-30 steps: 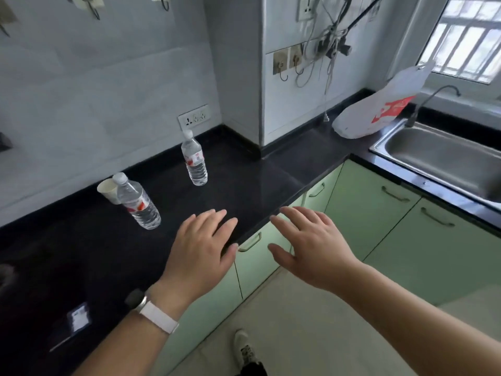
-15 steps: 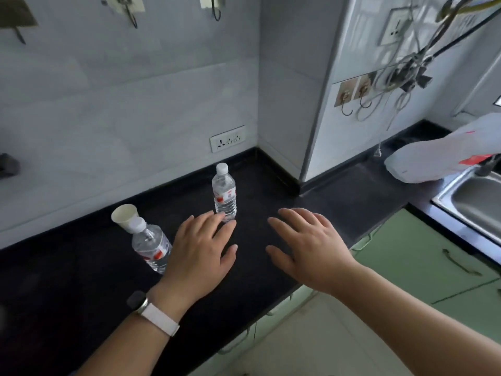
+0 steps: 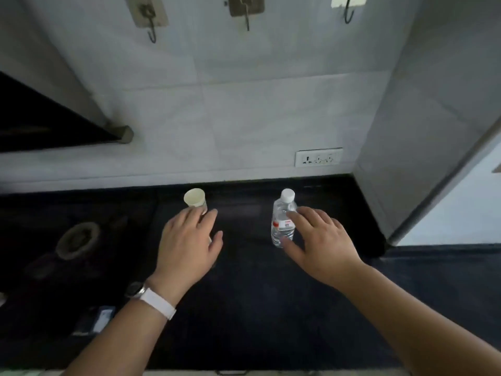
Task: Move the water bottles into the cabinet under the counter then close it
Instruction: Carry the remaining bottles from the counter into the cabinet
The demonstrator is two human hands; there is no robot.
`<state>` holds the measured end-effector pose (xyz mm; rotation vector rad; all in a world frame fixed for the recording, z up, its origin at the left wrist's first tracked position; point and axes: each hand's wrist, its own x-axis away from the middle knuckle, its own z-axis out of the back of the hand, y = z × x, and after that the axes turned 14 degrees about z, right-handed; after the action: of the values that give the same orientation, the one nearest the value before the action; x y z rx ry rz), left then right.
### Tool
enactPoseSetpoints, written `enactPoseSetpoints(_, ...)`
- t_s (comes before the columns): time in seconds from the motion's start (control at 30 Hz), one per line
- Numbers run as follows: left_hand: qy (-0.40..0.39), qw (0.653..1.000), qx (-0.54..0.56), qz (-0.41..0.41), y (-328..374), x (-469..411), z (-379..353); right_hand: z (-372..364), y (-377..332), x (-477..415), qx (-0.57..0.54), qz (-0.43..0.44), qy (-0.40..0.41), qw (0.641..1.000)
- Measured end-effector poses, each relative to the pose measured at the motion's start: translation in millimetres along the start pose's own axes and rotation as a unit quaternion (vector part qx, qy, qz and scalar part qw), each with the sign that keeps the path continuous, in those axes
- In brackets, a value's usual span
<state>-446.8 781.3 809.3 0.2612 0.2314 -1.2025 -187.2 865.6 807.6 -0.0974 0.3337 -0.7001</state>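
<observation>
A clear water bottle with a white cap and a red-and-white label stands upright on the black counter, near the back corner. My right hand is at its right side, fingers spread, index finger on the label and thumb by the base, not closed around it. My left hand hovers flat with fingers apart further left. It covers the spot where the second bottle stood, and that bottle is hidden beneath it. Of the cabinet, only a handle shows at the bottom edge.
A paper cup stands just beyond my left fingertips. A stove burner lies to the left under a dark range hood. A small flat device rests near the front left. A wall pillar bounds the right side.
The view has swung left and closer to the counter, away from the sink. Both hands moved forward: the right reached the standing bottle, the left now covers the other bottle.
</observation>
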Motion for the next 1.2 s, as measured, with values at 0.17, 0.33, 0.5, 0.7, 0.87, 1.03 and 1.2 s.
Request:
enactPoseSetpoints(0.17, 0.008, 0.984, 0.039, 0.172, -2.6, 4.6, -10.4, -14.3, 45.4, -24.7, -0.096, -0.008, -0.014, 0.995)
enactPoseSetpoints(0.33, -0.028, 0.929, 0.151, 0.337, -3.4, 26.9, -37.8, -38.3, 76.1, -32.7, -0.179, -0.046, -0.013, 0.983)
enactPoseSetpoints(0.5, -0.075, 0.888, 0.256, 0.375, -9.1, 34.2, -66.2, -62.2, 90.9, -43.1, -0.228, -0.075, -0.063, 0.969)
enactPoseSetpoints(0.7, -0.089, 0.844, 0.317, 0.424, -25.4, 28.1, -92.0, -80.4, 96.0, -67.3, -0.319, -0.111, -0.093, 0.937)
enactPoseSetpoints(0.87, -0.103, 0.822, 0.373, 0.418, -35.1, 19.3, -107.6, -95.6, 95.9, -79.0, -0.361, -0.151, -0.124, 0.912)
enactPoseSetpoints(1.03, -0.114, 0.802, 0.408, 0.422, -42.2, 14.3, -124.5, -97.7, 92.8, -77.7, -0.370, -0.184, -0.118, 0.903)
enactPoseSetpoints(1.2, -0.108, 0.789, 0.439, 0.416, -47.1, 13.8, -137.4, -99.2, 85.4, -75.0, -0.351, -0.200, -0.109, 0.908)
